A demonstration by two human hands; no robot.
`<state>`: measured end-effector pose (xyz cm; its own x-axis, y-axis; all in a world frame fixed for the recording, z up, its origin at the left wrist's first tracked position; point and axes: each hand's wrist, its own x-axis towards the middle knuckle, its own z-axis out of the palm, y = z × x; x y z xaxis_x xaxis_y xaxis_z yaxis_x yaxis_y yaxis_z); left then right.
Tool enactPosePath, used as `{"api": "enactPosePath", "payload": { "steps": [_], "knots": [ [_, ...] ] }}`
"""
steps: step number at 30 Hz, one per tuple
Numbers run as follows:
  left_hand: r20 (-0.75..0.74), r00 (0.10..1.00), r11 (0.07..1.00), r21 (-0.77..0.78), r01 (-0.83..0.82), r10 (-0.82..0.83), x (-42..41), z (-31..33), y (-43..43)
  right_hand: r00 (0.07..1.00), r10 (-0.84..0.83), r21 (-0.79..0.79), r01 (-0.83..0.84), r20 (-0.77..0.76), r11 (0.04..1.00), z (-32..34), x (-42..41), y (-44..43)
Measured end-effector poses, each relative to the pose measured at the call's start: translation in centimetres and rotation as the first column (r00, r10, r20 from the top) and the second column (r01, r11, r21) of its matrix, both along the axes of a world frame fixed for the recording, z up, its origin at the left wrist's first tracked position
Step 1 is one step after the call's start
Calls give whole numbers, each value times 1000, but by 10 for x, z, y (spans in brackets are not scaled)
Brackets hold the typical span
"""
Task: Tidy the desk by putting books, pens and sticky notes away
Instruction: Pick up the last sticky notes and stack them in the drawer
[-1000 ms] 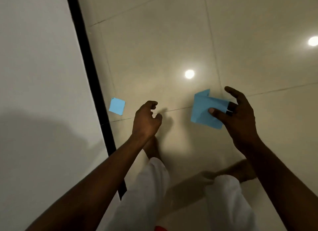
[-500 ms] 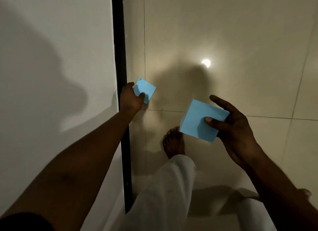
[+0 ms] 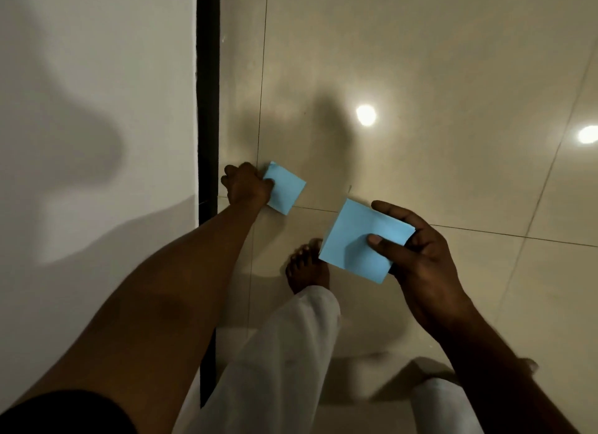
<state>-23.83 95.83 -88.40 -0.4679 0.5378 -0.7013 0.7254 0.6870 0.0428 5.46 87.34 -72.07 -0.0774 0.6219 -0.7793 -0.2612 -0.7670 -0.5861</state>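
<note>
A person stoops beside a white surface (image 3: 97, 77) edged in black, the left hand (image 3: 247, 187) curled round a corner of a loose blue sticky note (image 3: 286, 189) low over the tiled floor (image 3: 420, 77) — whether the sheet is clear of the tiles cannot be told. The right hand (image 3: 420, 255) pinches a blue sticky-note pad (image 3: 359, 242) above a bare foot (image 3: 307, 268), thumb on its face, fingers spread behind. The likely slip: the thin note, held by one corner, could crumple or flutter free when lifted — and the pad, gripped at one edge only, could fan open or drop
</note>
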Motion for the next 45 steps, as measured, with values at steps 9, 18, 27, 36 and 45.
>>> {"api": "enactPosePath", "payload": {
  "steps": [9, 18, 27, 36, 45],
  "knots": [
    [239, 965, 945, 274, -176, 110, 41, 62, -29, 996, -42, -5, 43, 82, 999, 65, 24, -12],
    [467, 883, 904, 362, -229, 36, 95, 256, -50, 983, -167, 49, 164, 77, 985, 202, 64, -24],
    [686, 727, 835, 397, -380, 5, 194, 512, -55, 920, -380, 87, 388, -101, 917, 382, 153, -53],
    [814, 530, 907, 382, -178, -239, 334, 697, -86, 565, -639, -25, 739, -522, 674, 510, 251, -144],
    [807, 376, 887, 448, 112, -455, 498, 803, -166, 238, -640, 14, 942, -730, 335, 581, 352, -278]
  ]
}}
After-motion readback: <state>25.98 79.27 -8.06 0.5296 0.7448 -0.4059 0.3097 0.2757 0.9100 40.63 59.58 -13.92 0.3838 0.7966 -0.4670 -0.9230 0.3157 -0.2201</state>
